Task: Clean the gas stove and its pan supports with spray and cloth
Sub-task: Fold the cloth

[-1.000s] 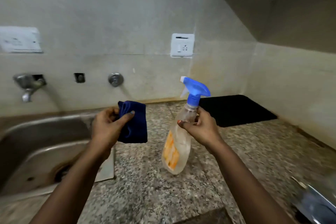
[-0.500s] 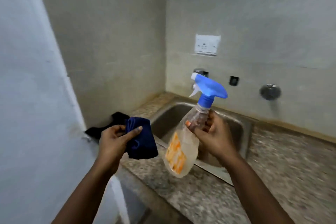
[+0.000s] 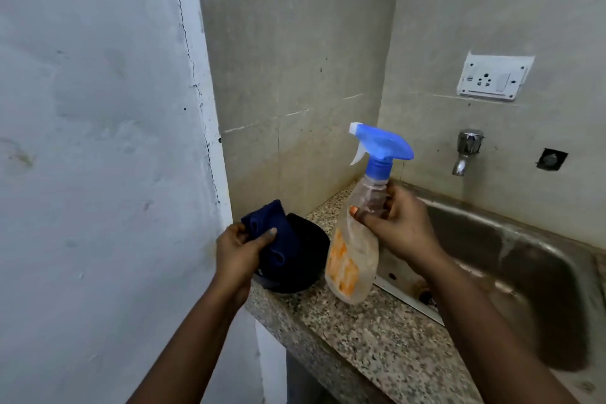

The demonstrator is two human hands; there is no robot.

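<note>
My left hand [image 3: 237, 254] grips a folded dark blue cloth [image 3: 273, 233], held over the left end of the granite counter [image 3: 367, 328]. My right hand [image 3: 398, 226] holds a clear spray bottle [image 3: 352, 259] by its neck; the bottle has a blue trigger head and an orange label and hangs tilted above the counter beside the sink. The gas stove and its pan supports are out of view.
A black round object [image 3: 308, 252] lies on the counter corner behind the cloth. A steel sink [image 3: 511, 259] fills the right side, with a tap [image 3: 465, 149] and a wall socket [image 3: 493, 77] above it. A white wall edge [image 3: 196, 108] stands close on the left.
The view has swung left, from the counter right of the sink to its left corner. Both hands kept their hold on the cloth and the bottle.
</note>
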